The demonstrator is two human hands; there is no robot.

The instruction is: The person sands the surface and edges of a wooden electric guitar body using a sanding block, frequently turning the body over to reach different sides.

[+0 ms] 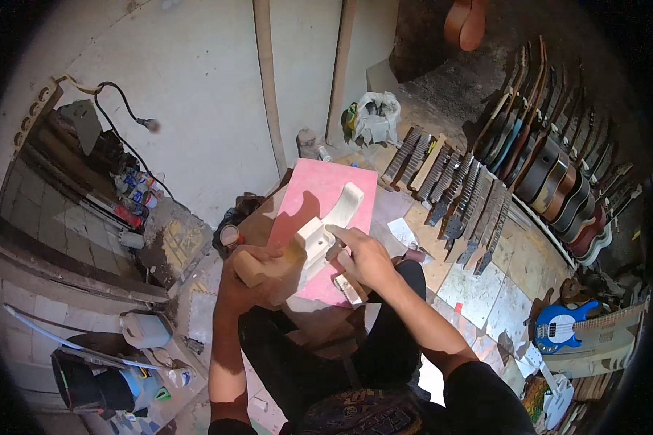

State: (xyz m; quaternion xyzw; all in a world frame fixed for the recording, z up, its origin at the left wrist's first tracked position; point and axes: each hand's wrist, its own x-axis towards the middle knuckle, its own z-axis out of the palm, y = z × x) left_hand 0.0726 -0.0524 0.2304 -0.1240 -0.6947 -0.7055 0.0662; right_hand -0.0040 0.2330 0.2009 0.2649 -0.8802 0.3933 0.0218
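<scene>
A pale carved wooden piece, like a small guitar body with curved horns [346, 204] and a recessed cavity in its middle, is held over my lap. My left hand [257, 279] wraps round its lower left end. My right hand [364, 259] closes on its right edge beside the cavity; whether the fingertips also pinch something small is hidden. Beneath the piece lies a pink board [334, 172], which carries its shadow. Just below my right hand, a small rough-edged block [350, 288] rests at the board's near edge.
Several fretted necks [450, 188] lie in rows on the floor to the right, before a rack of guitars [551, 174]. A blue guitar [559, 326] stands at far right. A white bag [377, 116] sits beyond the board. Left are a power strip [36, 109] and a jug [145, 330].
</scene>
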